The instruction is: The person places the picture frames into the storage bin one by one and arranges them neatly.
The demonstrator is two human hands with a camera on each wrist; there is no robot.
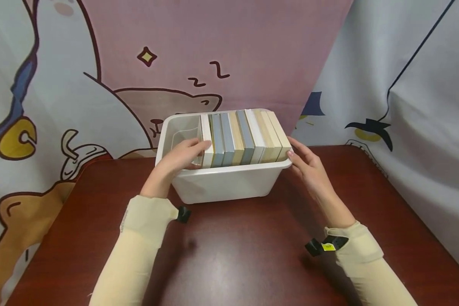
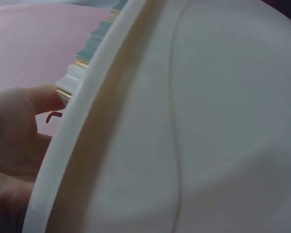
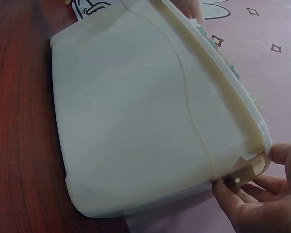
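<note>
A white plastic bin [image 1: 222, 185] stands on the table, holding a row of upright books with white, cream and blue-grey edges. My left hand [image 1: 183, 156] reaches over the near rim into the left part of the bin. Its thumb touches the leftmost white book [image 1: 207, 148], and its other fingers are partly hidden inside. In the left wrist view, the bin's front wall [image 2: 223, 107] covers much of that hand. My right hand [image 1: 310, 172] grips the bin's right end, thumb at the rim and fingers curled under it, as the right wrist view shows.
The dark red wooden table [image 1: 229, 250] extends in front of the bin and to both sides. A printed cartoon curtain [image 1: 252, 51] hangs close behind the bin. Small black cameras are strapped at both wrists, over cream sleeves [image 1: 149, 216].
</note>
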